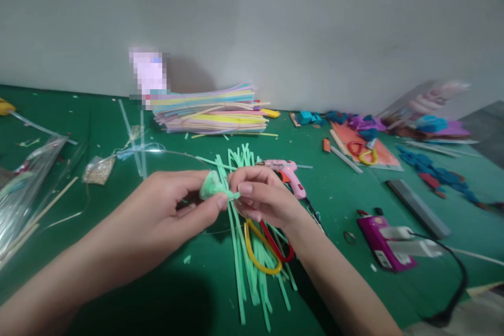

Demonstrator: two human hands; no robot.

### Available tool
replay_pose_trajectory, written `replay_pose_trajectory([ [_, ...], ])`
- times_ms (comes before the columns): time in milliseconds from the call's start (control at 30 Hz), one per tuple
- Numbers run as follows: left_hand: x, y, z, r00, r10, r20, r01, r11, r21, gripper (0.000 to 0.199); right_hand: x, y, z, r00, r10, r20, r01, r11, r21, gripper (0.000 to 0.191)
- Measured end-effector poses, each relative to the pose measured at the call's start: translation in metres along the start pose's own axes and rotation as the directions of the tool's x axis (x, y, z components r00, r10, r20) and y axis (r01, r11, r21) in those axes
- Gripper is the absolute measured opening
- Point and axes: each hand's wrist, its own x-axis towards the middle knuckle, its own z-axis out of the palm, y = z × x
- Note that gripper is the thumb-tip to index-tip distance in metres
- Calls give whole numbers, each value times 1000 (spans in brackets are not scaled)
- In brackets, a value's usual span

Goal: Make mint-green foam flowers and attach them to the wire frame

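Note:
A small crumpled piece of light green paper (211, 186) is pinched between the thumb and fingers of my left hand (169, 202). My right hand (270, 197) has its thumb and forefinger closed at the narrow twisted end of that piece. Below both hands lies a loose bundle of light green strips (252, 278). Scissors with yellow and red handles (248, 248) rest on the strips, partly hidden by my right hand. Just behind that hand sits a pink glue gun (293, 177). A thin curved wire (173, 151) runs behind my left hand.
Bundled pastel strips (212, 113) lie against the wall. A small clear bag of beads (99, 170) and plastic wrapping (35, 194) are on the left. To the right are a purple power strip (376, 239) with plugs, a grey bar (417, 209) and more scissors (368, 156).

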Motion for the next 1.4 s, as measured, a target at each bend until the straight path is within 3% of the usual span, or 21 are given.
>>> replay_pose_trajectory([
  [200, 0, 1, -1, 999, 38, -20, -36, 995, 91, 37, 0, 2, -2, 1000, 2, 26, -2, 1000, 13, 16],
  [500, 0, 0, 1, 994, 88, -66, -69, 967, 245, 39, 2, -3, -1, 998, 52, -35, -56, 991, -125, 24],
  [800, 4, 0, 2, 990, 96, -102, -63, 956, 287, 41, 0, -6, 6, 995, -63, -79, 38, 958, -283, 16],
  [1033, -2, 4, -1, 1000, -3, -17, 6, 983, 186, 39, -2, -10, 7, 993, -81, -88, 41, 923, -382, 18],
  [1200, -6, 11, -6, 1000, -3, 13, 2, 997, 81, 37, -6, -17, 0, 989, -109, -104, 63, 927, -370, 19],
  [1300, -7, 9, -6, 999, -24, 40, 20, 996, 82, 40, -8, -20, 0, 986, -131, -104, 84, 926, -367, 18],
  [1400, -7, 7, -6, 999, 27, 40, -31, 994, 108, 39, -10, -22, 4, 989, -115, -93, 69, 915, -396, 15],
])
